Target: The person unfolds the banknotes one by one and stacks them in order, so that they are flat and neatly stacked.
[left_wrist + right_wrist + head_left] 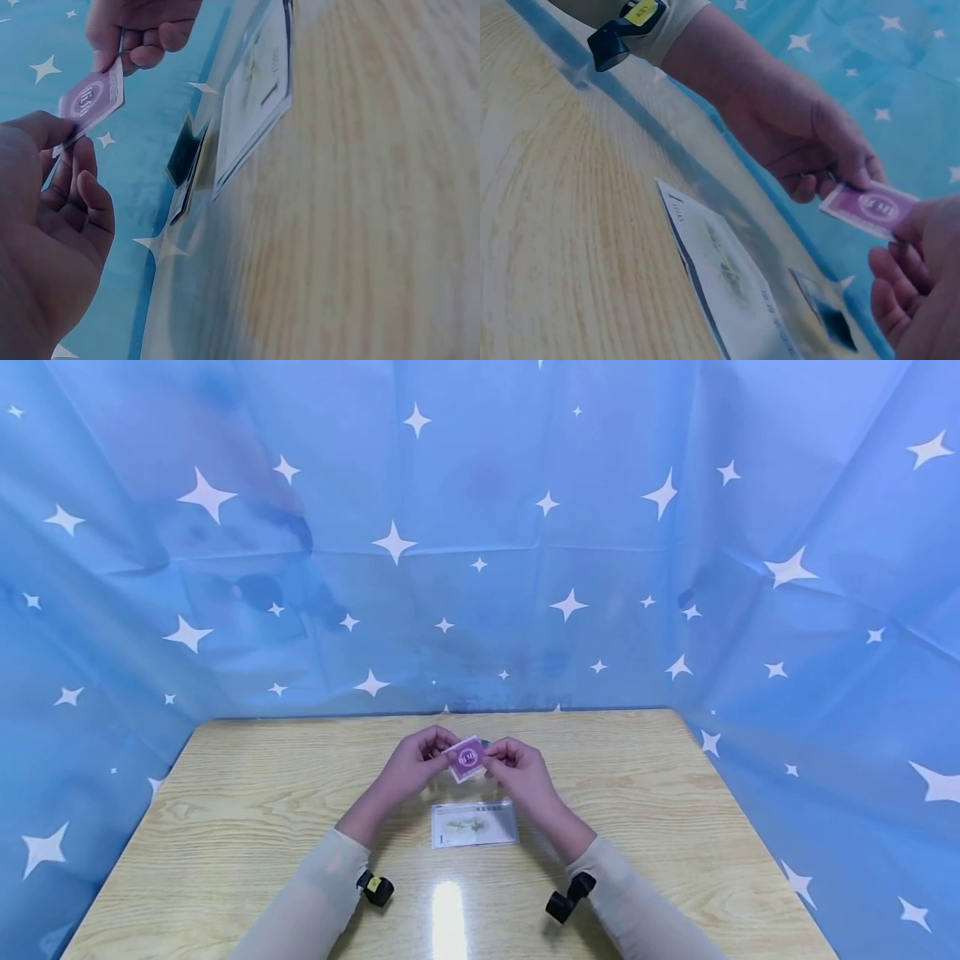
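Between my two hands is a small purple card with a pale border and a round white emblem, raised above the table. My left hand pinches one end between thumb and fingers. At the opposite end, my right hand pinches it the same way. In the left wrist view, the card stretches slantwise from one hand to the other. Nearer to me, a white printed paper with a faint greenish picture lies flat on the table. A small dark folded piece stands behind that paper, mostly hidden in the head view.
The light wood table has rounded far corners. Blue cloth with white stars hangs behind it and along both sides. Each wrist carries a black camera, one of them the left wrist's camera. Glare shows on the near tabletop.
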`<state>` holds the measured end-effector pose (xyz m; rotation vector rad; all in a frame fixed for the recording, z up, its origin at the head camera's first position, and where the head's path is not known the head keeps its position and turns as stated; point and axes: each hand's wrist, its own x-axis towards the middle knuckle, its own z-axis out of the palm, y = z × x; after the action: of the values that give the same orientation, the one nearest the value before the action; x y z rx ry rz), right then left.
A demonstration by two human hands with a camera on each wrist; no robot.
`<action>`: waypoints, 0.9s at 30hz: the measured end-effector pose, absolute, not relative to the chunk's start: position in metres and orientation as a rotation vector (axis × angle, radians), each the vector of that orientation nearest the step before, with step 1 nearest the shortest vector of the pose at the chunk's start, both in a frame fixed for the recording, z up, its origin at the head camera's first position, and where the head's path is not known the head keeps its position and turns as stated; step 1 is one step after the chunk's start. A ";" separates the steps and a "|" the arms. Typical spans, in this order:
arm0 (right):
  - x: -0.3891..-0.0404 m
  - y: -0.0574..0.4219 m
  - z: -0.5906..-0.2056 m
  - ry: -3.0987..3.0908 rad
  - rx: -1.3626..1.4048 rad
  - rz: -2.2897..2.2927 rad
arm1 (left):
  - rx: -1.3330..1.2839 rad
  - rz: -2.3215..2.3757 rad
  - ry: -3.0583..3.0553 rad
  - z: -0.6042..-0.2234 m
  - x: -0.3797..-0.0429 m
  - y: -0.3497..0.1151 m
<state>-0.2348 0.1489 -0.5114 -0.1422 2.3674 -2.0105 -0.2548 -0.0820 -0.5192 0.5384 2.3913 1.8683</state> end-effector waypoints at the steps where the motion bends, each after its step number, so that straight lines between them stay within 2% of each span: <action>1: -0.235 0.149 -0.511 2.367 -0.142 -2.013 | 0.541 1.863 2.384 -0.520 -0.254 -0.082; 12: -0.239 0.154 -0.507 2.335 -0.153 -2.030 | 0.613 1.801 2.334 -0.526 -0.244 -0.078; 27: -0.233 0.150 -0.505 2.338 -0.312 -1.925 | 0.616 1.893 2.330 -0.523 -0.243 -0.072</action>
<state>-0.2329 0.1503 -0.5054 -0.3116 2.3382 -1.9247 -0.2433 -0.0724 -0.5231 0.6160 2.3297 1.8929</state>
